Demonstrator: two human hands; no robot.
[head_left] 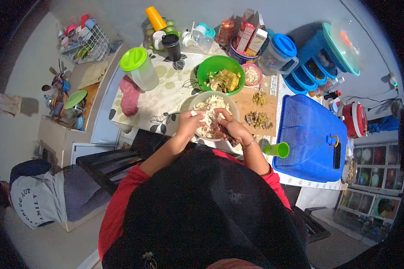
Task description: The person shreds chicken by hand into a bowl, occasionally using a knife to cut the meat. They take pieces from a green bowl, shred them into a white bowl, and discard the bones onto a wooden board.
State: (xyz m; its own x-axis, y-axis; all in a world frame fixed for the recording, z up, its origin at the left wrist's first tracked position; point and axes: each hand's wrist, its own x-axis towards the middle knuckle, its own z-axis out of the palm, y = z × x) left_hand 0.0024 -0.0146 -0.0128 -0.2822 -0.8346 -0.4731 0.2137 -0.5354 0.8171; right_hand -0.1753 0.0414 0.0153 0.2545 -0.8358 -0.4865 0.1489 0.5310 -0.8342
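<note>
1. Forearms [165, 154] run forward from red sleeves [116, 213], converging over the pale bowl [236, 106].
2. Left hand [189, 125], palm inward, appears to pinch pale shreds [217, 102] between thumb and fingers. Right hand [233, 126], fingers curled down, faces it; something dark beneath it is unclear, so I cannot tell what its grip closes on.
3. Those shreds fill the pale bowl, under and between the hands. They look light, soft and perhaps moist; a gentle fingertip pinch suits them, as squeezing would likely mash them.
4. The bowl itself seems thin, light plastic, best steadied by its rim.
5. Just right, dark scraps [258, 119] lie on a brown board [242, 102]: small, limp-looking, fingertip work.
6. Beyond, a green bowl [203, 68] holds yellowish-brown chunks [224, 82], probably slippery and tender; cup rather than pinch them.
</note>
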